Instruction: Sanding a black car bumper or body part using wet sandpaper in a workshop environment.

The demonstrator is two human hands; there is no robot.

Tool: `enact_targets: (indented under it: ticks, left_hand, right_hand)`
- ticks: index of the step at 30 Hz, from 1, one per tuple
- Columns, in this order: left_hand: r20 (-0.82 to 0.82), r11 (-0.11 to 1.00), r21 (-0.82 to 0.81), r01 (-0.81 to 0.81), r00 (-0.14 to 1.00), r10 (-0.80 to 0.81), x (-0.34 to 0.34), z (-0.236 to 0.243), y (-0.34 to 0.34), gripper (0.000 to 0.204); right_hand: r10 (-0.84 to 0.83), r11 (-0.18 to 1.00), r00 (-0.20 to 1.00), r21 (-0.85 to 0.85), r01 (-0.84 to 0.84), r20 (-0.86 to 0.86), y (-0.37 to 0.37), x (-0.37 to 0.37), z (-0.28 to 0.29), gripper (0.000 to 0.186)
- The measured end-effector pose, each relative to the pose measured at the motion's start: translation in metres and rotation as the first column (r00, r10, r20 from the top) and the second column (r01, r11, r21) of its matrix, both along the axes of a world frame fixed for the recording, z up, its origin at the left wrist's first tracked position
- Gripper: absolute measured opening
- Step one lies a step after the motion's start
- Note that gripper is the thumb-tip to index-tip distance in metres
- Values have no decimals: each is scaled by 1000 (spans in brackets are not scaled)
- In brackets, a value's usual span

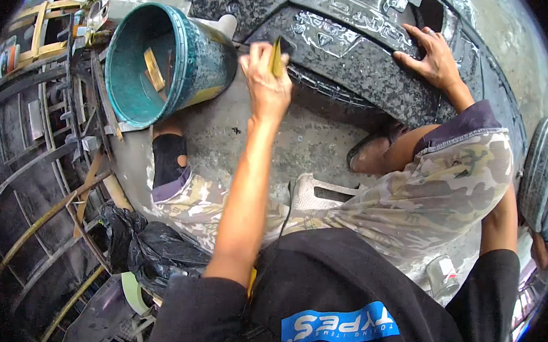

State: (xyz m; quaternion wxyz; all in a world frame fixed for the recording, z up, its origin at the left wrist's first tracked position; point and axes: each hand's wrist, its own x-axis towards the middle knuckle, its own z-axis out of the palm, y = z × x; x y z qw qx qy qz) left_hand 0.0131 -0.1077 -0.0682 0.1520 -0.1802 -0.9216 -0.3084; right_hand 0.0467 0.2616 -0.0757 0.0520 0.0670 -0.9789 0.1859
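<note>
My left hand (267,81) is closed around a folded yellow sheet (276,58) that looks like sandpaper, held upright at the near left edge of a car body panel (352,56). The panel is black with grey mottling, wet, and has raised letters and ridges. On its right part rests my right hand (435,60), fingers spread and nothing in them. Left of my left hand, a teal bucket (208,65) lies tilted with its mouth toward me. Inside it is a yellow-brown strip (154,70).
Curved frames and dark slatted parts (40,148) crowd the left side. A black plastic bag (154,248) lies near my left leg. By my right side are a tin can (442,276) and a tire-like black ring (539,174). A low pale stool (323,195) stands between my legs.
</note>
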Motion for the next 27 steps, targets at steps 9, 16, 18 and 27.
enact_targets:
  ticks: [9,16,18,27]
  left_hand:
    - [5,998,47,-50,999,50,4,-1,3,12]
    - [-40,993,113,-43,998,48,-9,-5,7,15]
    - [20,1000,-6,-1,1000,1,2,0,1,21]
    - [-38,1000,29,-8,999,9,0,1,4,19]
  right_hand:
    - [-26,999,992,-32,30,125,-4,3,8,71]
    - [-2,999,998,-45,5,70,2,-1,1,72]
    - [-13,1000,998,-12,14,68,1,3,0,71]
    - [-7,999,998,-48,10,67,2,3,1,71]
